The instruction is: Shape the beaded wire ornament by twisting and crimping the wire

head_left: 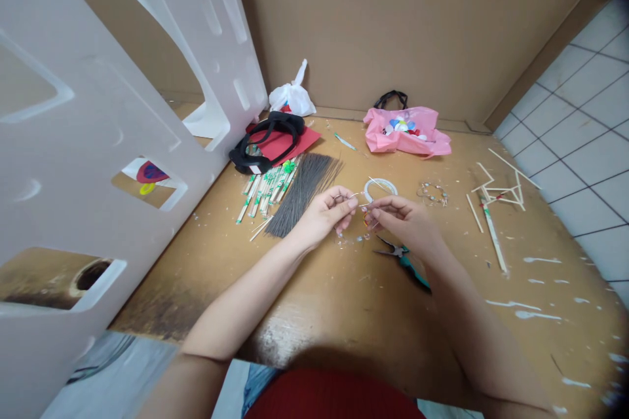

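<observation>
Between my hands is a thin wire strung with small beads [366, 236], its loop hanging below my fingers. My left hand [330, 211] is closed, pinching the wire between thumb and forefinger. My right hand [400, 217] is also closed, its fingertips on the wire's other side near a few coloured beads. Just behind the hands lies a white ring-shaped roll [388, 184], partly covered by the fingers. Pliers with teal handles [403, 260] rest on the table below my right hand, their handle ends partly hidden by the forearm.
Left of my hands lie a bundle of dark wires [299, 200], wrapped chopsticks [260, 193], a black strap [268, 144] and red paper [307, 142]. Behind stand a white bag [293, 99] and a pink bag [437, 137]. Rightward are a beaded wire loop [433, 194] and a stick frame [501, 195]. A white plastic panel [162, 111] borders the left.
</observation>
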{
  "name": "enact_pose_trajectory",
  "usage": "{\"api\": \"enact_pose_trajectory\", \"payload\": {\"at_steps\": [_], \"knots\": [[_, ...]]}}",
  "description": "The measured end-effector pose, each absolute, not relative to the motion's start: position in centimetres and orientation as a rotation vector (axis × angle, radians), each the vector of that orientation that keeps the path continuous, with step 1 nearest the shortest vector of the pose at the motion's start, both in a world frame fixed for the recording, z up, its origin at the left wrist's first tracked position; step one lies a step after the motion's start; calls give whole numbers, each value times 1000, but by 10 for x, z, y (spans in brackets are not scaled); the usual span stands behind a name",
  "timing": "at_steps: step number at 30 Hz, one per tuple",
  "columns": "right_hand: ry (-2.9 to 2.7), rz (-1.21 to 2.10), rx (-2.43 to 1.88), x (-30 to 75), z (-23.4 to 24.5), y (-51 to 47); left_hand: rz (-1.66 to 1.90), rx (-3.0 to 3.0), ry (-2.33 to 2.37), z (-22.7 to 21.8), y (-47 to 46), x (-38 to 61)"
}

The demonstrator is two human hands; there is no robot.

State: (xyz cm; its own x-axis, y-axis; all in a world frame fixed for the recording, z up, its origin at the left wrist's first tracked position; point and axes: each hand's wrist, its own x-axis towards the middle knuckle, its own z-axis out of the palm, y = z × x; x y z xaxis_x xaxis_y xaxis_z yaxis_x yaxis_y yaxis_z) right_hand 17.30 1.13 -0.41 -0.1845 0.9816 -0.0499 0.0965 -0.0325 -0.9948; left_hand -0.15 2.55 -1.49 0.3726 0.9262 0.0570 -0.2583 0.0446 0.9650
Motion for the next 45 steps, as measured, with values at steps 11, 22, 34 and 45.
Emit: {"api": "enact_pose_trajectory", "payload": {"at_steps": [11, 22, 34, 45], "knots": [[-1529, 1215, -1226, 170, -10, 10, 948, 1399, 883, -13, 20, 0], [-1580, 1275, -1279, 169, -4, 9, 979, 1405, 921, -10, 20, -2], [-1625, 1253, -1396, 173, -2, 8, 819, 1430, 836, -10, 20, -4], [-1618, 1307, -1258, 180, -3, 8, 941, 1259, 844, -10, 28, -10]]}}
